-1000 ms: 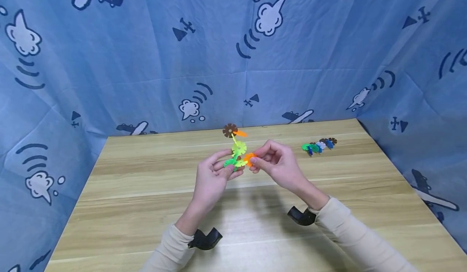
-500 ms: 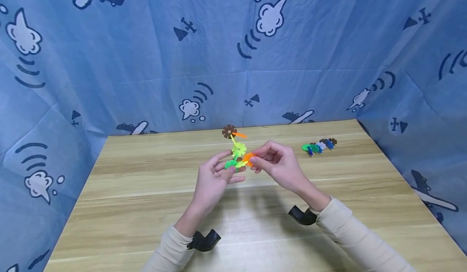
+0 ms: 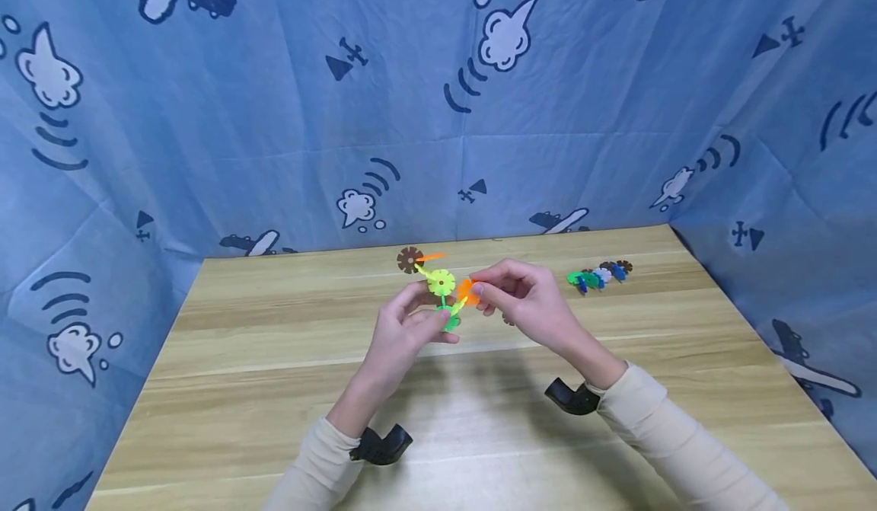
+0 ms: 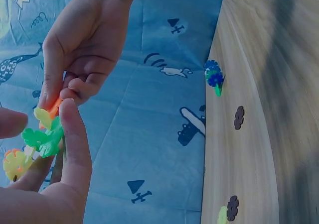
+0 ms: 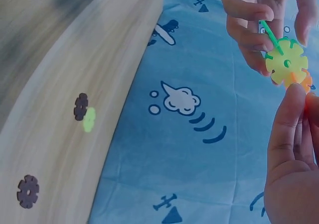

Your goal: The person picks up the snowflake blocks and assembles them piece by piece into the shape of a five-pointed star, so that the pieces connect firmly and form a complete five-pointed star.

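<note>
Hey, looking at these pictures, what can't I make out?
Head view: most of a brown disc, hidden by the right hand.
Head view: how many discs make up the far-right cluster; too small and overlapping.
Left wrist view: a pale green disc, cut off by the bottom edge.
Right wrist view: part of the orange disc, behind the right hand.

Bright yellow-green on the middle disc point(image 3: 441, 284). Around it: dark brown on the notched disc point(image 3: 405, 260) at ten o'clock, orange on the edge-on disc point(image 3: 435, 257) at eleven, orange again on the outer disc point(image 3: 467, 292) at four, vivid green on the lower disc point(image 3: 448, 319) at six. Green, blue, pale grey and brown mixed across the cluster point(image 3: 591, 279) at three. Pale tan, streaked grain along the tabletop point(image 3: 240, 359). Cream on the sleeves point(image 3: 685, 442) at four and seven; black on the wrist pieces point(image 3: 575, 400). Blue on the curtain point(image 3: 411, 107) at twelve, printed with navy-and-white planes and clouds.
</note>
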### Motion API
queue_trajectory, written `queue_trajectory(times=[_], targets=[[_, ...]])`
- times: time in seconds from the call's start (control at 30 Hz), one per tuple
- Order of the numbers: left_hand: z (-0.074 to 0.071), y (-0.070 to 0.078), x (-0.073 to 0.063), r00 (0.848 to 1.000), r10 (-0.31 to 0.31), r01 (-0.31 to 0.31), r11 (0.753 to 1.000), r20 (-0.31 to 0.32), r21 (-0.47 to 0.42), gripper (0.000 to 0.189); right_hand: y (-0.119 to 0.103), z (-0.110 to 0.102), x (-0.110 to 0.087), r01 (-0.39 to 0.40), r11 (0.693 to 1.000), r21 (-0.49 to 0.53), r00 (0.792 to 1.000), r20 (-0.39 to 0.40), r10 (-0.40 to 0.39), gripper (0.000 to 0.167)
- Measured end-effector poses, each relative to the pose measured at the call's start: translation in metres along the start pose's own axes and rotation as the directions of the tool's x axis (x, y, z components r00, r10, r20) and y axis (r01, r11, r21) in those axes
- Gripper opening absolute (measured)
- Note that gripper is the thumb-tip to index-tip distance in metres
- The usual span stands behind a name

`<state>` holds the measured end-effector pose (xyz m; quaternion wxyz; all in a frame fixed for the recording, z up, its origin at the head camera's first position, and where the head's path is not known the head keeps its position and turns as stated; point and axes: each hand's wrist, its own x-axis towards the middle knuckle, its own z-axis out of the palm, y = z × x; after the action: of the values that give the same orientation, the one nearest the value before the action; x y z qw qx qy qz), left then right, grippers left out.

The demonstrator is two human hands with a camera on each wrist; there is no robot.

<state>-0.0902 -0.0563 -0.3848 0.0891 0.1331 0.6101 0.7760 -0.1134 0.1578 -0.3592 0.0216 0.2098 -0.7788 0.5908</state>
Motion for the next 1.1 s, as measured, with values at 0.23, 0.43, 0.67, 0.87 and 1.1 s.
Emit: queue_trajectory(times=[0.23,0.43,0.67,0.87,1.1], targets=[[0.004,0.001,0.002,0.999,-0.032,0.032,0.999,-0.004,-0.003,0.04,-0.004,0.0,0.0,0.004,1.0,-0.014,1.0,-0.007,-0.004,0.016],[0.008,0.002,0.003,0.998,-0.057,0.057,0.998,-0.034,0.006,0.032,-0.007,0.001,0.0,0.01,1.0,-0.025,1.0,-0.016,-0.011,0.016],[0.013,0.001,0.002,0.993,-0.065,0.069,0.997,-0.095,0.038,0.03,-0.007,0.003,0.0,0.06,0.998,-0.032,0.998,-0.011,-0.06,0.017],[0.016,0.0,0.002,0.984,-0.087,0.097,0.994,-0.157,0.058,0.027,-0.004,0.005,-0.001,0.106,0.994,-0.024,0.994,0.002,-0.106,0.018],[0.018,-0.002,0.002,0.977,-0.074,0.087,0.995,-0.198,0.057,0.025,-0.005,0.004,-0.003,0.097,0.995,-0.035,0.995,0.022,-0.096,0.019]])
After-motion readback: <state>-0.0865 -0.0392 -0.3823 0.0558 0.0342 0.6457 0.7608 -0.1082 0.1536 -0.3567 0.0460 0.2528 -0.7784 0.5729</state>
